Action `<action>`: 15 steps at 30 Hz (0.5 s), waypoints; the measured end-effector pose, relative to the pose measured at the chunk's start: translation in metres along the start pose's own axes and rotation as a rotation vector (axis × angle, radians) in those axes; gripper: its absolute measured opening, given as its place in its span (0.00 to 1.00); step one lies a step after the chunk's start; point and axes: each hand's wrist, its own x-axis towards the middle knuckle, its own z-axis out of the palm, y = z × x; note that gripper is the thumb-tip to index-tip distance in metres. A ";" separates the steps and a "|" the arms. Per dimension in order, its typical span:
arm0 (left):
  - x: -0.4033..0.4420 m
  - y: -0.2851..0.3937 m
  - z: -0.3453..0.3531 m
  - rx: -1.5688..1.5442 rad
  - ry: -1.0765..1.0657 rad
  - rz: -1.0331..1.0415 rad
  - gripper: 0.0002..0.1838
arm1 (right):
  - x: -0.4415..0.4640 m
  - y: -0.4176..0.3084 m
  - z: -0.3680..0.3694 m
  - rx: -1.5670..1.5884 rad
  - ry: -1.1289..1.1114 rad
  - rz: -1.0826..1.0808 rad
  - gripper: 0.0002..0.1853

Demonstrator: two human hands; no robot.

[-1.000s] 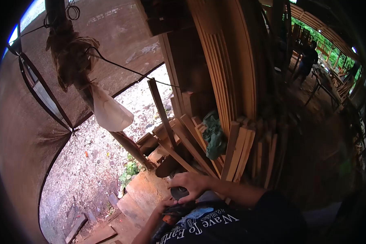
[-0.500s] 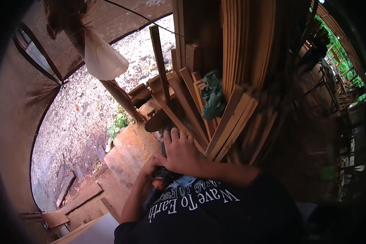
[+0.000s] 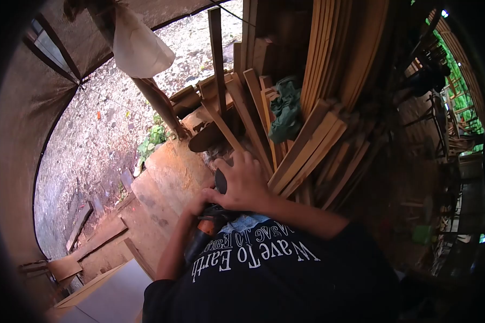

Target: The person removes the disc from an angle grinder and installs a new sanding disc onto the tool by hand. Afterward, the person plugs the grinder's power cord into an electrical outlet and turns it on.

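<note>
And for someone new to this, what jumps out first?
Probably the white lettering across the black shirt, bottom centre. Next, the pale bag hanging by the slanting post, upper left. Then the green cloth among the wood strips, above and right of the hands.

Person is wearing black short-sleeved T-shirt. White serif lettering is running across chest, reading "Wave To Earth", appearing upside down. Second, thinner row is sitting alongside. Light-blue patch is showing beyond; print or separate cloth, unclear. Forearms are emerging bare.
</note>
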 end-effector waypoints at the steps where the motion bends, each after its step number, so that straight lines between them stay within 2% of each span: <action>1: 0.000 -0.006 -0.003 0.020 -0.001 0.026 0.38 | 0.000 0.004 0.004 0.064 -0.002 -0.023 0.30; 4: 0.002 -0.011 -0.006 0.127 -0.014 0.041 0.39 | -0.001 0.019 0.014 0.146 0.011 -0.116 0.27; 8: 0.005 -0.009 0.003 -0.046 -0.038 -0.016 0.41 | -0.008 0.023 0.015 0.231 0.037 -0.117 0.24; 12: 0.007 -0.023 -0.006 -0.036 0.027 -0.018 0.41 | -0.005 0.029 0.024 0.259 0.047 -0.190 0.24; 15: 0.006 -0.031 -0.007 -0.204 0.016 -0.014 0.41 | -0.001 0.031 0.031 0.273 0.039 -0.231 0.23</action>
